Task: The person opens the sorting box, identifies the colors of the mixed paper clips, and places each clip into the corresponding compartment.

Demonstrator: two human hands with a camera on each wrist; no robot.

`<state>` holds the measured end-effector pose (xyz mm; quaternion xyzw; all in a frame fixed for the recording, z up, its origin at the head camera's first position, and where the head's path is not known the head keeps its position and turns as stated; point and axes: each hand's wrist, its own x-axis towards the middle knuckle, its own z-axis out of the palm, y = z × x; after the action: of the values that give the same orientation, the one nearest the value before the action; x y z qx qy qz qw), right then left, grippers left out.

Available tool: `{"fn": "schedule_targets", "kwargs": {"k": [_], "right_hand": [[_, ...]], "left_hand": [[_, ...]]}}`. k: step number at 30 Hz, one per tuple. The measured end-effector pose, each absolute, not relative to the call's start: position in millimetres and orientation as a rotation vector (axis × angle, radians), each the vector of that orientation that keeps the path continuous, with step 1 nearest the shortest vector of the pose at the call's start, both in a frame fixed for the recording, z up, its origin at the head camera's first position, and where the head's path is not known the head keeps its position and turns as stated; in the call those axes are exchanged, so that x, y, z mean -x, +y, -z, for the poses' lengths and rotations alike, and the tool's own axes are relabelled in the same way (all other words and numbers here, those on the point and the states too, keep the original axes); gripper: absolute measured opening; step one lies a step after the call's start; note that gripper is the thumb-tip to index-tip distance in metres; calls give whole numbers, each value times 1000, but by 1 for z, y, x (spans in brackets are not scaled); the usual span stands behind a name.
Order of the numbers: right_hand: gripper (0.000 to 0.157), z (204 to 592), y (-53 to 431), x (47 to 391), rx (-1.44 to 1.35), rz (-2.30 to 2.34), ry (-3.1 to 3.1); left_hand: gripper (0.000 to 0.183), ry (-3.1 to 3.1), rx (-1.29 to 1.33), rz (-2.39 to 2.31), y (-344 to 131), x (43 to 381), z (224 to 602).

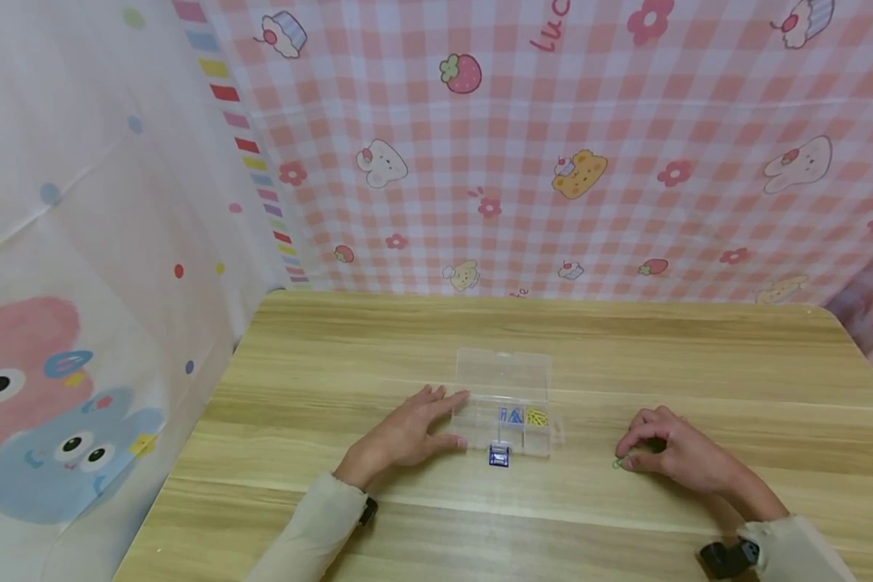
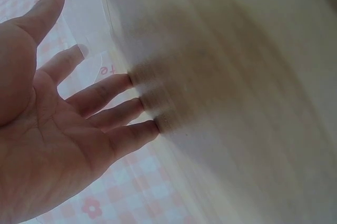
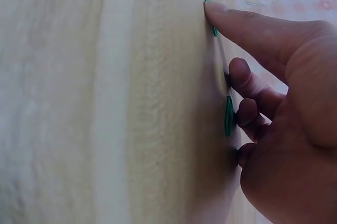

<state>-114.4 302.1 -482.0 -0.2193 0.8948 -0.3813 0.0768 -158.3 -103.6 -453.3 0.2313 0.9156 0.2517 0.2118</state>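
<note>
A clear plastic compartment box [image 1: 466, 416] lies on the table with its lid [image 1: 503, 376] raised at the back. Blue paper clips [image 1: 515, 416] and yellow paper clips [image 1: 537, 416] fill some of its back compartments. At the box's left side rests my left hand [image 1: 411, 428], fingers spread and thumb by the front left corner. To the right of the box, my right hand [image 1: 665, 449] pinches a green paper clip [image 3: 215, 30] low at the tabletop, its other fingers curled. Another green paper clip [image 3: 228, 116] lies on the table beside those curled fingers.
A small dark-blue piece [image 1: 499, 456] sits at the box's front edge. The wood-grain table [image 1: 378, 331] backs onto a pink checked cloth [image 1: 422, 210], and a white printed cloth [image 1: 116, 242] hangs along the left.
</note>
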Motion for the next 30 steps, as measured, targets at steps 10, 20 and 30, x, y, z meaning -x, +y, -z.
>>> {"fn": "schedule_targets", "kwargs": {"k": [10, 20, 30], "right_hand": [[13, 481, 300, 115, 658, 1082, 2708], [17, 481, 299, 115, 668, 1100, 2694], [13, 477, 301, 117, 695, 1069, 2655]], "left_hand": [[69, 2552, -649, -699, -104, 158, 453], [70, 2557, -689, -706, -105, 158, 453], [70, 2551, -674, -706, -104, 159, 454]]}}
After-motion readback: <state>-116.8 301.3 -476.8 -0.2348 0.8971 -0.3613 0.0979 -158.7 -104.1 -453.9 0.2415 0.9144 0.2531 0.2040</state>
